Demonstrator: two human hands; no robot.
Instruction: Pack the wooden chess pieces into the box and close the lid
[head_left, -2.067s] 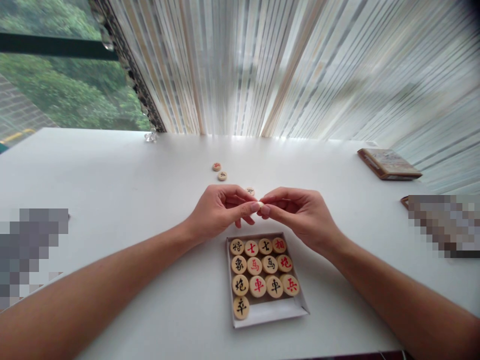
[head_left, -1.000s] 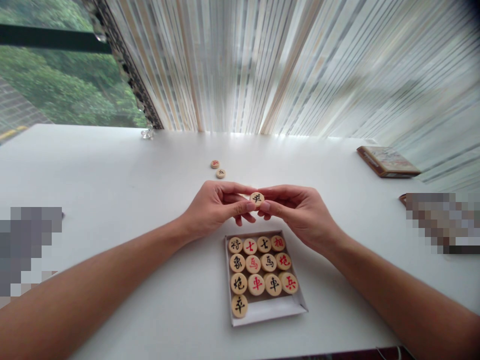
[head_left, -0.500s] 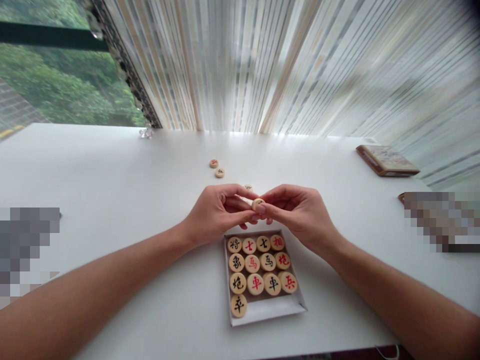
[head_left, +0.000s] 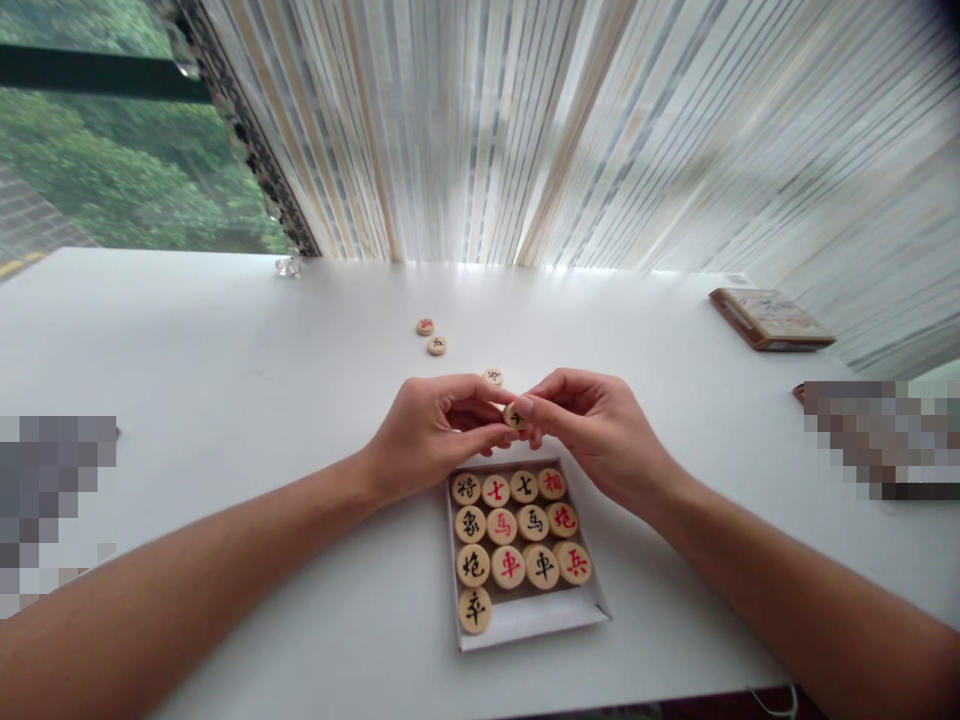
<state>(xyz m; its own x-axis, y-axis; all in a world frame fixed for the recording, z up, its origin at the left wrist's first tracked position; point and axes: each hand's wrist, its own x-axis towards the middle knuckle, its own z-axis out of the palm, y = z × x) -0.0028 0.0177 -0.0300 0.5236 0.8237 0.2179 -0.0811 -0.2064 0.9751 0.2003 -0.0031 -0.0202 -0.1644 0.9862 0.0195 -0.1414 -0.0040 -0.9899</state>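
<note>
Between my hands is a round wooden Chinese chess piece [head_left: 513, 417] with a black character, tilted toward me. My left hand [head_left: 431, 428] pinches it from the left side, and the thumb and fingertips of my right hand [head_left: 581, 415] press on it from the right. Just below them on the table lies a shallow white box [head_left: 525, 627] holding rows of chess pieces with red and black characters. A black-lettered piece [head_left: 475, 609] sits alone in its front row, at the left. Right behind my fingers another chess piece [head_left: 492, 377] lies on the table.
Two more chess pieces, one red [head_left: 425, 327] and one black [head_left: 437, 345], lie farther back on the white table [head_left: 225, 370]. A flat brown box [head_left: 772, 320] is at the far right. A small clear ornament [head_left: 288, 266] stands near the window.
The held piece has turned so that more of its black character shows. My right thumb has shifted up to its upper edge. Both hands stay above the box.
</note>
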